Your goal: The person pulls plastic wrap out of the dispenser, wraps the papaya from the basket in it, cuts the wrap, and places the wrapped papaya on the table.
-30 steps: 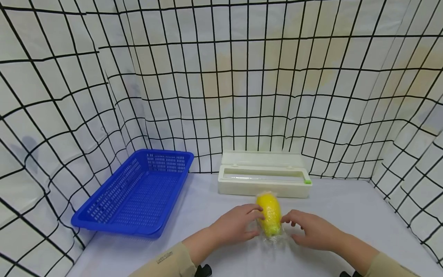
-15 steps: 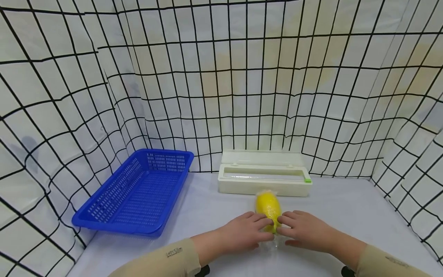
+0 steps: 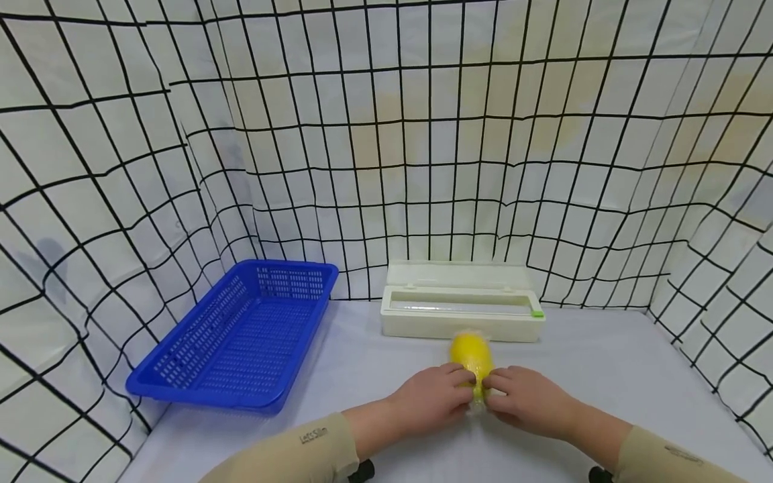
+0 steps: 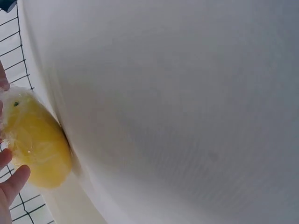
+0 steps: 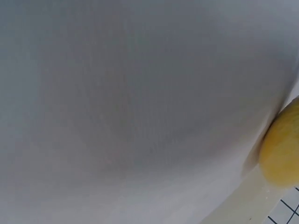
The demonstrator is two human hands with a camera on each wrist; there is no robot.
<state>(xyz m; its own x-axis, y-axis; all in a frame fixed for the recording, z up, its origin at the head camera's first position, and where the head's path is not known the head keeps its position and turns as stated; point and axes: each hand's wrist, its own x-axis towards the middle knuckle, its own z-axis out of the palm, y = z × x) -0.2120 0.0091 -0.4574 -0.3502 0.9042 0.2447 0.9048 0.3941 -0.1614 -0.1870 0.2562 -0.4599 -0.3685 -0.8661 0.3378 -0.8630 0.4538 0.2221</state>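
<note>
A yellow oblong fruit (image 3: 470,351), wrapped in clear plastic wrap (image 3: 477,405), lies on the white table between both hands. Its kind is uncertain. My left hand (image 3: 430,401) and right hand (image 3: 533,402) meet at its near end, fingers bent, pinching the wrap there from either side. In the left wrist view, fingertips (image 4: 17,181) are at the crinkled film around the fruit (image 4: 43,149), and a small dark green spot shows at one end. The right wrist view has only part of the fruit (image 5: 283,151) at its edge; the right hand is out of that frame.
Just behind the fruit stands a white plastic-wrap dispenser (image 3: 461,329), lid up, with a roll inside and a green cutter piece (image 3: 537,314) on its rim. A blue plastic basket (image 3: 241,342) sits at the left. White walls with black grid lines enclose the table.
Both hands have come together from the fruit's sides to its near end, and their fingers have bent in on the wrap. The fruit has shifted slightly; basket and dispenser stay put.
</note>
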